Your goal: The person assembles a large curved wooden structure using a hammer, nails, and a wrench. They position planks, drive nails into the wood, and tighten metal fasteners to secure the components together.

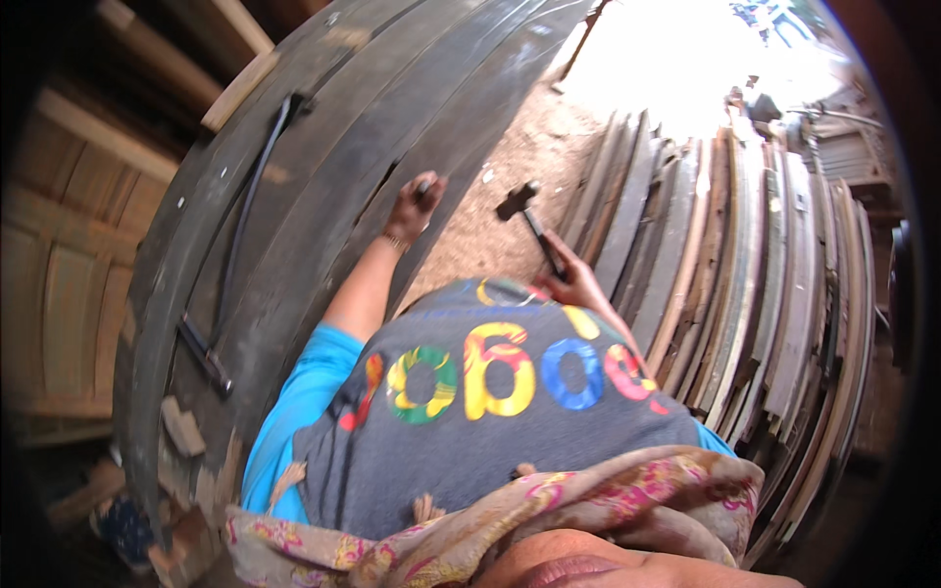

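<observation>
My right hand [573,277] is closed round the lower handle of a hammer [532,227]. Its dark head points up and away from me, over the brown ground beside the bench. At the edge of the dark plank workbench [343,201], my left hand [417,211] is curled round a short dark thing with a rounded end [424,185]; the fist hides most of it, so I cannot tell its kind. Further left on the bench lie a long, slim dark bar [250,196] with a fitting at its far end and a short dark tool [206,358] with a shiny end.
Many long wooden planks [711,265] are stacked close by on my right. Panelled wooden doors [69,304] stand beyond the bench on the left. Wood offcuts [183,426] lie at its near left end. Sandy ground [490,211] runs between bench and planks towards a glaring bright opening.
</observation>
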A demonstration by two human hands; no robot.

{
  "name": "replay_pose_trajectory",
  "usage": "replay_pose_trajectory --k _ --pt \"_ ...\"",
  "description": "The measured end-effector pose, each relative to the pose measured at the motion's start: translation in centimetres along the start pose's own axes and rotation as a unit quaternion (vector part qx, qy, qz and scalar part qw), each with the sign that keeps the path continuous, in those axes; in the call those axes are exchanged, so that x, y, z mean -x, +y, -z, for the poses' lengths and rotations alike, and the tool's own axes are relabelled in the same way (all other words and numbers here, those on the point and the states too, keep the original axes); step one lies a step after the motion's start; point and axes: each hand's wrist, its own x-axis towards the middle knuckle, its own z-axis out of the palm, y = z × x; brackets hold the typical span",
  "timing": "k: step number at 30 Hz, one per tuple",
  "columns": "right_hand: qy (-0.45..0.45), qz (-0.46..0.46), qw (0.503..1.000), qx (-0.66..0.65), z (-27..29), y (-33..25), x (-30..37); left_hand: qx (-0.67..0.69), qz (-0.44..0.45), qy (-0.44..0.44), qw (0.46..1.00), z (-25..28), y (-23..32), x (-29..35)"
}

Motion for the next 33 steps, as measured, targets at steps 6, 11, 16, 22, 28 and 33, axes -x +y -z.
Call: replay_pose_trajectory --k 6,11,16,22,28,33 --pt "-0.031 -0.057 0.998 -0.004 0.5 -4.0 -1.2 -0.087 -0.026 0.074 0.993 -1.0 -0.3 0.1" --pt "0.009 0.113 0.992 0.058 1.4 -11.7 -2.6 -0.102 -0.063 0.077 0.99 -1.9 0.9 1.0" --pt "0.056 0.257 0.961 0.08 1.9 -17.9 -3.7 -0.034 -0.066 0.063 0.995 -1.3 -0.1 1.5" --pt "-0.088 0.157 0.968 0.173 -0.5 -12.2 -5.3 -0.107 -0.085 0.046 0.99 -1.7 0.0 1.2" --pt "-0.015 0.163 0.977 0.134 0.8 -16.6 -5.5 -0.026 -0.028 0.027 0.999 -1.1 0.4 0.9" --pt "-0.085 0.097 0.976 0.173 -0.4 -10.8 -6.1 -0.007 -0.05 0.003 0.999 -1.4 0.2 0.6"
